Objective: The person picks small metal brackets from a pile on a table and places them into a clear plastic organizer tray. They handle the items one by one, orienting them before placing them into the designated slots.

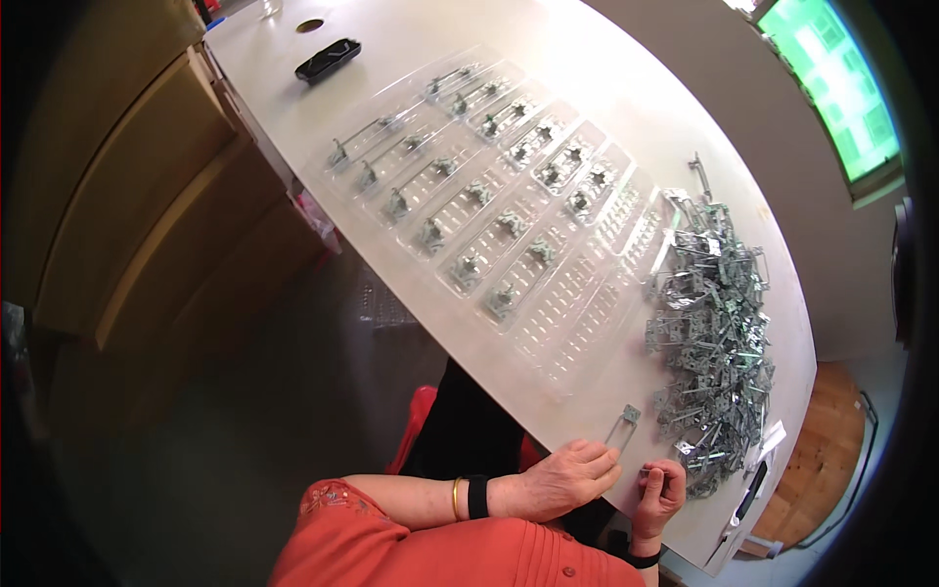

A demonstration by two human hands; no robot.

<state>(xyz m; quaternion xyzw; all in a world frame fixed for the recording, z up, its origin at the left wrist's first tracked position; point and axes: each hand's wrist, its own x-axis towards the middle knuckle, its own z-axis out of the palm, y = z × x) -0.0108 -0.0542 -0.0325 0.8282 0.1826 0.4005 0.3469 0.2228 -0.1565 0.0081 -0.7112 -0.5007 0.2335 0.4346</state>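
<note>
Near the table's front edge, my left hand (577, 477) has its fingers together at the near end of a metal wire part (631, 414), a thin wire loop with a small square plate at its far end. Just to the right, my right hand (659, 499) is curled closed, with a small greyish bit at the fingertips that is too small to name. Close beyond it lies a large heap of similar metal wire parts (719, 342). Clear plastic trays (558, 338) to the left hold rows of these parts in long slots; the slots nearest the heap hold none.
A black oblong case (328, 61) rests at the table's far left, near a round hole (309, 26). A black-handled tool (751, 489) and white paper lie at the right edge. Cardboard boxes (147, 196) stand left of the table; a green-lit window (831, 83) is at upper right.
</note>
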